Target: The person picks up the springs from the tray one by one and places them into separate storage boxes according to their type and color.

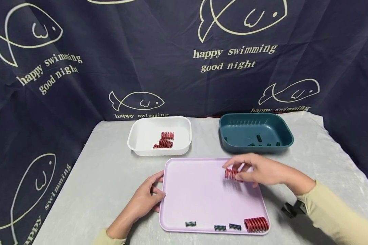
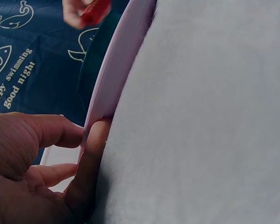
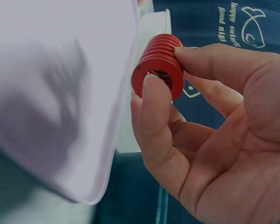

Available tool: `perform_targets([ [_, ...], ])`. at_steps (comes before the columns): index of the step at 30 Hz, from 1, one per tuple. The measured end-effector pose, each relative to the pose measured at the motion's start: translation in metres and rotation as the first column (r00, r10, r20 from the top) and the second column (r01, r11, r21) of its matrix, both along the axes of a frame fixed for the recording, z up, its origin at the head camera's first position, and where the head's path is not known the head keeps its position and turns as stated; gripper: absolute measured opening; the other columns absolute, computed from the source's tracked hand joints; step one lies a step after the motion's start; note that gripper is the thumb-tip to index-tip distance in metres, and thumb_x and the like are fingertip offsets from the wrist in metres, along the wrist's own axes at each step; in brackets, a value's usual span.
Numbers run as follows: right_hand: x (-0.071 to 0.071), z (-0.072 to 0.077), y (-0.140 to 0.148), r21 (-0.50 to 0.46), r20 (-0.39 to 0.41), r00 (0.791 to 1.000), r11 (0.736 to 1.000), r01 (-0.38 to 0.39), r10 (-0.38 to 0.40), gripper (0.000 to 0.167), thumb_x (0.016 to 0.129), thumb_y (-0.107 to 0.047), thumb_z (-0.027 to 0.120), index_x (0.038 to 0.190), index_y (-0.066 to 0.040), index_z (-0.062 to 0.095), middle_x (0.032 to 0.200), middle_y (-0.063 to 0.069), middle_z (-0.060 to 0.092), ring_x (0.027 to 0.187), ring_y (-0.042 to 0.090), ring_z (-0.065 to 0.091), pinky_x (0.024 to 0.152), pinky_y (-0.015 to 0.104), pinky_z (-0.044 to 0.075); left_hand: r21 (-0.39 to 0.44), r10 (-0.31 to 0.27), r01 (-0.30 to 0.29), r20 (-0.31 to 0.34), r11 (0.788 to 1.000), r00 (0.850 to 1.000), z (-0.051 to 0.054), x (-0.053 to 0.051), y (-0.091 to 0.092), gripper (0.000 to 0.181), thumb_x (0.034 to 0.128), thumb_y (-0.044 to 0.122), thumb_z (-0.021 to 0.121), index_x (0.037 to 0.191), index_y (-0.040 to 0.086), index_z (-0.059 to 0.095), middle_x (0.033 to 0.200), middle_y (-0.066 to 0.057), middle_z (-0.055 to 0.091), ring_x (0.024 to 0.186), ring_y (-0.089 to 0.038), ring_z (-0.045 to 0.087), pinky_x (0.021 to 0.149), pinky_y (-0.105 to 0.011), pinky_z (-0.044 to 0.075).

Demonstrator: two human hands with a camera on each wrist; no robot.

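The right hand (image 1: 252,168), right of the frame's centre, pinches a red spring (image 1: 230,174) between thumb and fingers over the upper right of the tray (image 1: 199,190). In the right wrist view one fingertip sits at the coil's open end; a slack or off-centre pinch could let the spring slip, and its round body would probably roll on the smooth surface. At the tray's left edge the left hand (image 1: 145,196) grips the rim; a lift or tug there could tilt the tray and slide the loose pieces: a big spring (image 1: 256,224) at lower right and green springs (image 1: 220,228) along the bottom. The teal bin (image 1: 242,129) lies just above the right hand, so a hasty swing could knock it. The white bin (image 1: 144,136), left of centre, holds more red coils (image 1: 167,135).
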State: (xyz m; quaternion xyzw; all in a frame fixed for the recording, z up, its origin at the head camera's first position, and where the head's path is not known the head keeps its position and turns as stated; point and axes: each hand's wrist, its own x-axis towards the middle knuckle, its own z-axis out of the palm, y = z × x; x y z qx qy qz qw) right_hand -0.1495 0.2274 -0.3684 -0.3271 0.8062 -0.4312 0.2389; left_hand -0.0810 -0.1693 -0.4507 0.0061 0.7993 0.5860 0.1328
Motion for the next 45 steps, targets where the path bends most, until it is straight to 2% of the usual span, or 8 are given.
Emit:
perform_targets([
  [4,-0.027,0.012,-0.013,0.016,-0.002,0.999,0.998,0.052,-0.052,0.036,0.099,-0.007,0.067,0.134,-0.016,0.065,0.098,0.012,0.068,0.080,0.028,0.066,0.050,0.042,0.059,0.003,0.011,-0.011,-0.008,1.000,1.000,0.001,-0.003,0.000,0.073,0.0867,-0.009,0.069,0.154,0.008,0.046,0.138,-0.012,0.052,0.084,-0.022,0.062,0.045,-0.041,0.059],
  [10,-0.062,0.022,-0.038,0.003,0.015,0.989,0.989,0.145,-0.145,0.038,0.099,-0.004,0.065,0.136,-0.016,0.065,0.105,0.013,0.068,0.089,0.032,0.066,0.053,0.047,0.060,0.004,0.013,-0.013,-0.009,1.000,1.000,0.000,-0.006,-0.002,0.073,0.0872,-0.009,0.069,0.155,0.009,0.045,0.138,-0.012,0.051,0.085,-0.021,0.062,0.045,-0.041,0.059],
  [15,-0.085,0.028,-0.058,0.011,0.030,0.981,0.982,0.191,-0.191,0.040,0.099,-0.004,0.064,0.137,-0.017,0.065,0.115,0.014,0.069,0.095,0.031,0.067,0.057,0.049,0.062,0.010,0.009,-0.008,-0.009,1.000,1.000,0.000,-0.006,-0.002,0.073,0.0874,-0.009,0.069,0.154,0.008,0.045,0.139,-0.012,0.051,0.083,-0.022,0.062,0.045,-0.041,0.059],
  [22,-0.111,0.037,-0.088,0.035,0.064,0.976,0.978,0.207,-0.209,0.039,0.100,-0.006,0.065,0.137,-0.017,0.065,0.125,0.015,0.067,0.102,0.029,0.066,0.064,0.050,0.063,0.017,0.002,-0.002,-0.011,1.000,1.000,-0.001,-0.005,-0.001,0.073,0.0873,-0.009,0.069,0.154,0.006,0.044,0.138,-0.013,0.051,0.079,-0.022,0.062,0.045,-0.041,0.059],
  [27,-0.124,0.042,-0.114,0.064,0.084,0.970,0.973,0.222,-0.227,0.039,0.101,-0.006,0.064,0.138,-0.019,0.065,0.123,0.015,0.067,0.105,0.030,0.066,0.072,0.053,0.063,0.031,-0.001,0.001,-0.002,1.000,1.000,-0.002,-0.004,-0.001,0.073,0.0877,-0.009,0.068,0.155,0.005,0.044,0.139,-0.014,0.051,0.075,-0.023,0.062,0.045,-0.041,0.059],
  [33,-0.137,0.038,-0.146,0.055,0.110,0.962,0.968,0.246,-0.251,0.041,0.098,-0.004,0.064,0.136,-0.018,0.066,0.114,0.013,0.070,0.099,0.028,0.067,0.067,0.048,0.063,0.023,-0.008,0.008,0.011,1.000,1.000,-0.003,-0.004,-0.001,0.073,0.0880,-0.008,0.067,0.155,0.007,0.044,0.138,-0.015,0.050,0.071,-0.022,0.063,0.047,-0.042,0.060],
  [39,-0.142,0.031,-0.176,0.031,0.126,0.957,0.965,0.259,-0.261,0.040,0.097,-0.003,0.064,0.134,-0.017,0.067,0.112,0.013,0.071,0.097,0.028,0.066,0.067,0.049,0.064,0.029,-0.012,0.011,0.007,1.000,1.000,-0.003,-0.002,-0.001,0.072,0.0878,-0.007,0.067,0.155,0.007,0.044,0.138,-0.016,0.050,0.071,-0.021,0.063,0.047,-0.042,0.060],
  [45,-0.141,0.019,-0.206,0.021,0.135,0.946,0.956,0.293,-0.293,0.037,0.098,-0.004,0.065,0.134,-0.016,0.067,0.122,0.013,0.065,0.107,0.034,0.065,0.074,0.056,0.062,0.028,-0.009,0.008,0.005,1.000,1.000,-0.003,-0.001,-0.002,0.073,0.0873,-0.007,0.068,0.155,0.007,0.044,0.139,-0.015,0.050,0.075,-0.021,0.064,0.047,-0.042,0.060],
])
